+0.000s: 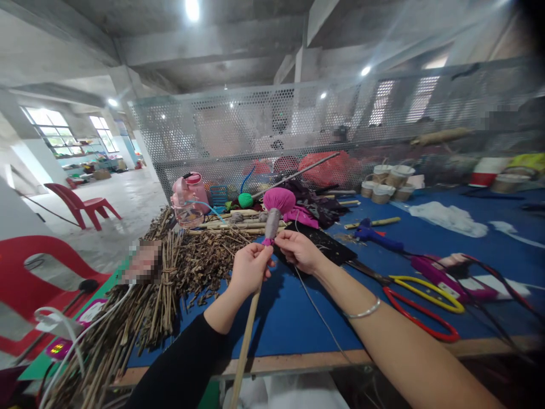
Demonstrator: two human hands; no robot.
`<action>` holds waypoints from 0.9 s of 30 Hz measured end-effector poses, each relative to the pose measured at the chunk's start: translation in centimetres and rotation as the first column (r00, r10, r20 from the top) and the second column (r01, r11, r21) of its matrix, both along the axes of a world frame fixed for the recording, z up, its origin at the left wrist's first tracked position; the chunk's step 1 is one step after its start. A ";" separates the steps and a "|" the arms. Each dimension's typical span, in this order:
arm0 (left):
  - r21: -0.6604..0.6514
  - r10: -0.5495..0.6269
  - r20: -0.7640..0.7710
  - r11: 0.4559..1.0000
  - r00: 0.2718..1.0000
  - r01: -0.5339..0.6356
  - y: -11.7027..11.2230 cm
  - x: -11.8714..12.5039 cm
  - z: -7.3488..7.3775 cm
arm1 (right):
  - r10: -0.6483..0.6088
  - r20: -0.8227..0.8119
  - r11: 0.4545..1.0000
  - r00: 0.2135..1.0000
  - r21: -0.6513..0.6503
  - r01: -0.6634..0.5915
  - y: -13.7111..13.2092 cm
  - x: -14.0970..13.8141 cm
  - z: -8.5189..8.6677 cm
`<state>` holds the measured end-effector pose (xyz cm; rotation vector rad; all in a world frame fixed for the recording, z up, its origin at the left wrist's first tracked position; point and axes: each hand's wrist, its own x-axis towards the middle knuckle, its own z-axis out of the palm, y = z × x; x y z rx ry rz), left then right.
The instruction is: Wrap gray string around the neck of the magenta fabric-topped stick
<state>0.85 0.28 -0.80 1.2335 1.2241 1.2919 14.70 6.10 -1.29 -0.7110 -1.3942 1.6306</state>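
Observation:
A stick (244,352) slants up from the table's front edge, topped by a round bundle of magenta cloth (279,200). Grey wrapping (272,223) binds the neck below the ball, and gathered cloth shows under it. My left hand (249,270) is closed around the stick just beneath that gather. Thumb and forefinger of my right hand (300,250) pinch at the gathered cloth edge; the exact grip is partly hidden. A thin grey cord (315,309) runs from beneath my right hand to the front edge; I cannot tell if the fingers hold it.
Bundled dry stalks (166,307) cover the left side. Scissors (419,289), a blue glue gun (378,236) and a purple power strip (455,278) lie right. A pink bottle (187,201), green yarn ball (246,199) and paper cups (383,184) stand behind, before a perforated metal screen (221,125).

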 end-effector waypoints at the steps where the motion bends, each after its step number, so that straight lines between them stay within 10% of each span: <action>1: 0.007 -0.032 0.015 0.999 0.999 0.032 0.0 0.1 -0.1 | 0.012 -0.015 1.000 1.000 0.005 -0.012 0.0 0.1 0.1; 9: -0.245 -0.319 0.174 0.902 0.932 0.355 0.3 -0.4 -1.1 | 0.084 0.120 0.993 0.989 -0.093 -0.073 0.7 0.5 -0.9; 12: -0.291 -0.171 0.039 0.940 0.984 0.175 0.2 -0.2 -1.3 | 0.005 0.213 0.996 0.977 -0.087 0.014 0.7 0.0 -1.3; 17: 0.090 0.036 -0.227 0.996 0.973 -0.015 0.1 0.1 -1.9 | -0.008 0.204 0.998 0.979 -0.056 0.019 0.5 -0.3 -1.0; 27: -0.007 0.022 0.026 1.000 0.999 -0.022 0.3 -0.2 -0.4 | -0.116 0.085 0.992 0.990 -0.037 0.120 0.0 -0.2 -0.1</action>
